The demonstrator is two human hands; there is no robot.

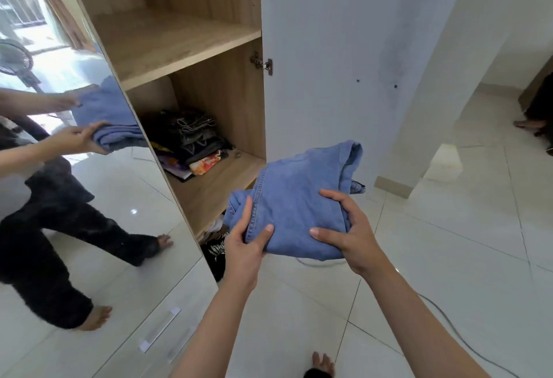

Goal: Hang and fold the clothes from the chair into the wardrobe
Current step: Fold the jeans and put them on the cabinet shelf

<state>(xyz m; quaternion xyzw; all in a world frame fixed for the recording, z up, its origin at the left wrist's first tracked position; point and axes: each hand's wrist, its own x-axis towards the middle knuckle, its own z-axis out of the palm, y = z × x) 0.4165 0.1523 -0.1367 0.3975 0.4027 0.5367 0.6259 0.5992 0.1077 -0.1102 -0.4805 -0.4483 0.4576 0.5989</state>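
Note:
Folded blue jeans point(296, 195) hang in the air in front of the open wardrobe point(179, 45). My left hand point(245, 243) grips their near left edge, thumb on top along the seam. My right hand point(350, 231) grips the near right corner, fingers curled over the fabric. The jeans sit level with the lower wooden shelf point(215, 189), just outside its front edge. A stack of folded clothes point(191, 144) lies at the back left of that shelf. The chair is out of view.
The white wardrobe door point(335, 57) stands open to the right of the jeans. A mirror door point(65, 168) on the left reflects me. Dark clothes point(215, 252) lie in the compartment below the shelf. A cable point(449, 320) runs over the tiled floor. Another person's foot point(529, 124) shows far right.

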